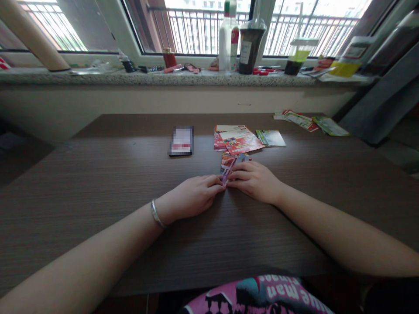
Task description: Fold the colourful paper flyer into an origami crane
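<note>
Paper strip (226,173), purple with white marks, stands slanted between the person's two hands near the middle of the table (131,187). The left hand (193,196) has its thumb and fingertips pinched on the strip's near left edge; a silver bangle (157,213) circles that wrist. The right hand (257,181) is clamped on the strip from the other side, its fingers nearly together and the upper ones reaching over a picture card (227,158) just beyond.

Past that card lies a loose pile of red and cream cards (240,137), and a green and white card (271,138) sits against its right side. A phone (182,141), its screen blurred, lies well apart to the left. More leaflets (301,121) spread near the far right corner of the table, whose top is dark brown with a fine wood grain and a dull shine.

Behind the table, a pale wall (147,100) rises to a speckled stone sill (114,79). Along it stand a red jar (169,57), a white bottle (224,46), a dark drink cup (249,46) and a smaller cup (296,54) holding green and dark layers. Bright windows show a balcony railing (196,32) outside.
</note>
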Motion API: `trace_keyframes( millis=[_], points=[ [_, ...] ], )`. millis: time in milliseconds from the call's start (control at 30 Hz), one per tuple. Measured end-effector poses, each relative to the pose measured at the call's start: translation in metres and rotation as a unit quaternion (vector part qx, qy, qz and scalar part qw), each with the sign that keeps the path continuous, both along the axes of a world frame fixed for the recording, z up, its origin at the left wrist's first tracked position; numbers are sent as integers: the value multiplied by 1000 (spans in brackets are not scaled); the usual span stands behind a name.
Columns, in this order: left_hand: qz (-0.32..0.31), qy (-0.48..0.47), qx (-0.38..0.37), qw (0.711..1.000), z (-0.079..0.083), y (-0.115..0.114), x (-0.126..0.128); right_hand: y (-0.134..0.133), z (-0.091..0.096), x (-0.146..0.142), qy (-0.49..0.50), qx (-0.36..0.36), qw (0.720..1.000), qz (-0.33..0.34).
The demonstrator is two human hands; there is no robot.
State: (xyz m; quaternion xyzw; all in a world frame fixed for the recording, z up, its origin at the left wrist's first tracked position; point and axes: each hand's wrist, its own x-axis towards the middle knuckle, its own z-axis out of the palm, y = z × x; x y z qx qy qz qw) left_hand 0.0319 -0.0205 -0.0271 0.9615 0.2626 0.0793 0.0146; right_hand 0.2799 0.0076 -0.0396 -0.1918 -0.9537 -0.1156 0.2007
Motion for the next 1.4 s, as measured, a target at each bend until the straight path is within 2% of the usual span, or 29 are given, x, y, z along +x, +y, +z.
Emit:
trace_keyframes(
  millis=[267, 467, 633, 833, 1400],
  points=[
    [12, 13, -33, 999, 2, 1, -1, -3, 1, -3, -33, -43, 998, 10],
    [19, 4, -45, 999, 1, 1, 0, -6, 2, -4, -51, -98, 994, -26],
    [14, 8, -43, 999, -1, 0, -1, -7, 3, -2, -58, -114, 990, -52],
    [8, 2, -42, 999, -3, 0, -4, -7, 5, 1, -37, -147, 988, -33],
    [-3, -22, -49, 999, 0, -2, -4, 0, 8, 7, -37, -143, 989, -23]
  ],
)
